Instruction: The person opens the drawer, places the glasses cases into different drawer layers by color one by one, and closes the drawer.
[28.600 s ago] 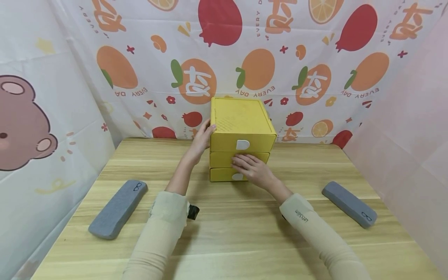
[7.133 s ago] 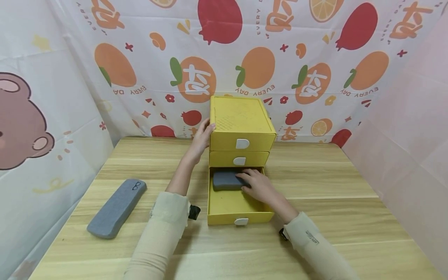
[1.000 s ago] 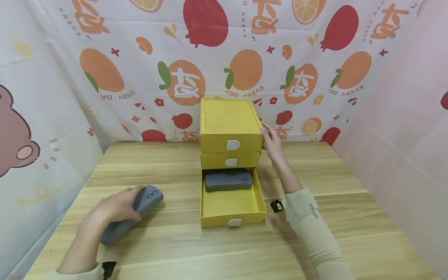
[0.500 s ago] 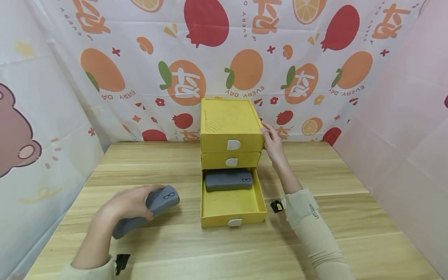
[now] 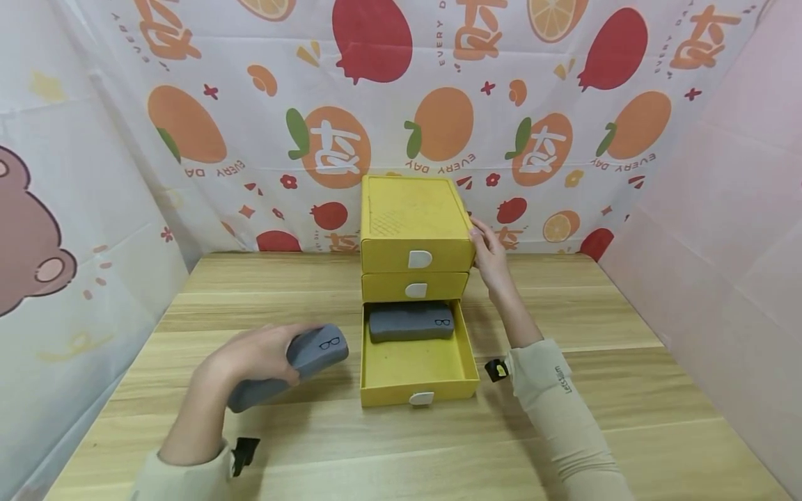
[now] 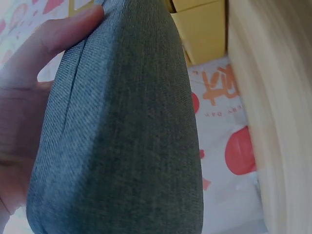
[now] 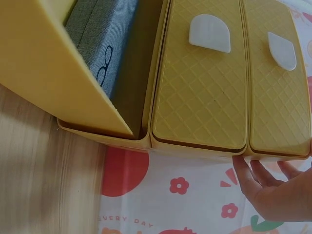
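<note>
My left hand point(image 5: 260, 358) grips a grey glasses case point(image 5: 321, 350) with a small glasses drawing on one end. It is held tilted just above the table, left of a yellow drawer unit point(image 5: 413, 209). In the left wrist view the case point(image 6: 126, 126) fills the middle, thumb along its side. The unit's bottom drawer point(image 5: 413, 369) is pulled out, and a second grey glasses case point(image 5: 404, 323) lies across its back. My right hand point(image 5: 491, 257) rests on the unit's right side near the top; in the right wrist view its fingertips point(image 7: 240, 163) touch that side wall.
The upper two drawers are closed, each with a white tab point(image 5: 420, 259). The unit stands on a wooden table point(image 5: 564, 417) near its back edge. A fruit-print cloth point(image 5: 250, 125) hangs behind, with pale cloth at both sides.
My left hand has lifted the glasses case off the table and carried it right, toward the open bottom drawer. Earlier, the other case was placed in that drawer. My right hand stays on the unit.
</note>
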Tool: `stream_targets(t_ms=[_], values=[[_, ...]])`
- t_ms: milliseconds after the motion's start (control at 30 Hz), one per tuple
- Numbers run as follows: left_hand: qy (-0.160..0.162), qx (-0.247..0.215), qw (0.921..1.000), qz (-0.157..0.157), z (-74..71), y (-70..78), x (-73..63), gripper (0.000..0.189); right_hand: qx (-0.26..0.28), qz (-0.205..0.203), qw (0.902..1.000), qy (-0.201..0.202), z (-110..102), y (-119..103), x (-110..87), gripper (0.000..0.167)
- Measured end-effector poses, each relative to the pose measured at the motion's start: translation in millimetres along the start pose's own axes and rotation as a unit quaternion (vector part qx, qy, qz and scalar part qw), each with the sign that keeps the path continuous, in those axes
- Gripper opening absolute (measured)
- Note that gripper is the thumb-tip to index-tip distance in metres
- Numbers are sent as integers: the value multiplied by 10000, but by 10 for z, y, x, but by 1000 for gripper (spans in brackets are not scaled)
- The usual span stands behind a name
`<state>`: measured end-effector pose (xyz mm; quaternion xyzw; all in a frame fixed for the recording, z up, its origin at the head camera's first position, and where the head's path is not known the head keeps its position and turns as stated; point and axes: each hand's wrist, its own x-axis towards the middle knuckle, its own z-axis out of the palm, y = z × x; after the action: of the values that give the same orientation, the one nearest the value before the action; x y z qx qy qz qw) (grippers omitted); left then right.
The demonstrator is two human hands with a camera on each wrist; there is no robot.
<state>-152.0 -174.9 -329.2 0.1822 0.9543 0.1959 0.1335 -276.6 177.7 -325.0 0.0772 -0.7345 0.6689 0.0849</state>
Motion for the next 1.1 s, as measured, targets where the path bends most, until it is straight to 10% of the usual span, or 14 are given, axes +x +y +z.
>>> stream_targets(t_ms=[467,1100], values=[[17,117,9991,401,-100,318,194,77,-140,116,9998,105,-1,-6,27,49],[-419,1053,9879,1058,107,913,642,74,26,79,9999,63,-2,1,38,49]])
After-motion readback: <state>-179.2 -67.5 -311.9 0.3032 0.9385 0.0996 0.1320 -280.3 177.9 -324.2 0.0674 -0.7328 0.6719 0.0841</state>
